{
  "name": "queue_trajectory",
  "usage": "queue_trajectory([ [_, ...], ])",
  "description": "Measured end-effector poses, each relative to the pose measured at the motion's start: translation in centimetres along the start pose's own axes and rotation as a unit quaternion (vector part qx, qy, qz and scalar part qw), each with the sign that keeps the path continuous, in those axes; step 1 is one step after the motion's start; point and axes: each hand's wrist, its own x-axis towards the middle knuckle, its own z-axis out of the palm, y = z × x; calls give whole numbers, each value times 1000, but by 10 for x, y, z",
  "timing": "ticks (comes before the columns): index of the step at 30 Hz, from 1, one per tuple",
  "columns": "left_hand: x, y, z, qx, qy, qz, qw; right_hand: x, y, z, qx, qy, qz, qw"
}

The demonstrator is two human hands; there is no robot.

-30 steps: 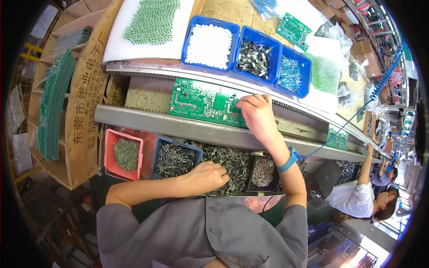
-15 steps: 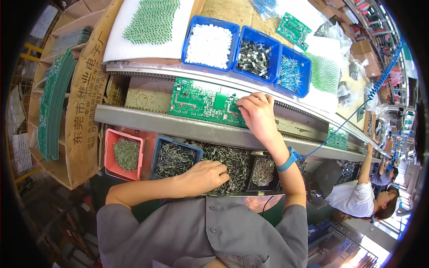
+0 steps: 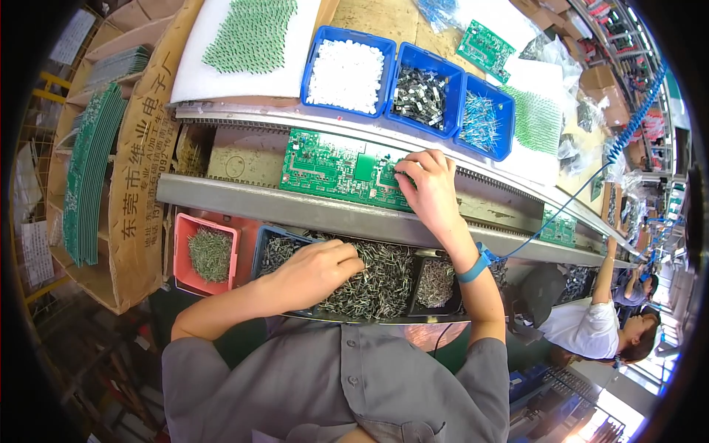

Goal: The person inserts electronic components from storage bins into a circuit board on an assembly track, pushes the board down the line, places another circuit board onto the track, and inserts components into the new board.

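Observation:
A green circuit board (image 3: 332, 166) lies in the metal conveyor track ahead of me. My right hand (image 3: 430, 184) is over its right end, thumb and fingertips pinched close to the board's surface. Whatever they grip is too small to make out. A blue wrist strap (image 3: 476, 264) with a cord circles my right wrist. My left hand (image 3: 321, 269) hovers with curled, closed fingers at the border between a blue bin of small leaded parts (image 3: 277, 255) and a dark tray heaped with similar metal-legged parts (image 3: 380, 284). Its fingertips are partly hidden, so any part in them cannot be seen.
A pink bin (image 3: 210, 255) stands left of the blue one. Beyond the track are blue bins of white parts (image 3: 346, 74), dark parts (image 3: 421, 96) and blue leaded parts (image 3: 480, 122). Boards stack in a cardboard box (image 3: 136, 199). A co-worker (image 3: 591, 328) works at right.
My left hand has moved left and slightly away from me, off the dark tray's middle toward the blue bin. The right hand has shifted only slightly over the board.

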Motion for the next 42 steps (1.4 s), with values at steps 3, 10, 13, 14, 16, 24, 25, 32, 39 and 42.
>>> queue_trajectory([
  [3, 3, -10, -15, 19, 37, -3, 999, 0, -4, -2, -21, -2, -9, 1000],
  [10, 22, -57, -44, 92, 164, -47, 981, -33, -61, -32, 101, -142, -57, 983],
  [13, 32, -73, -50, 128, 178, -47, 974, -65, -85, -32, 98, -241, -95, 961],
  [14, 35, -78, -50, 140, 192, -47, 970, -75, -91, -30, 79, -250, -90, 961],
  [16, 39, -85, -50, 153, 203, -45, 966, -90, -95, -20, 43, -263, -84, 960],
  [24, 44, -98, -50, 199, 187, -34, 961, -95, -96, -16, 66, -261, -82, 959],
  [25, 44, -97, -49, 199, 186, -34, 961, -95, -96, -16, 65, -263, -82, 959],
  [32, 43, -97, -49, 206, 178, -31, 962, -98, -99, -20, 77, -291, -71, 951],
  [39, 46, -93, -50, 241, 154, -37, 958, -100, -99, -25, 53, -284, -63, 955],
  [42, 47, -95, -50, 239, 158, -34, 957, -99, -96, -27, 49, -289, -68, 954],
])
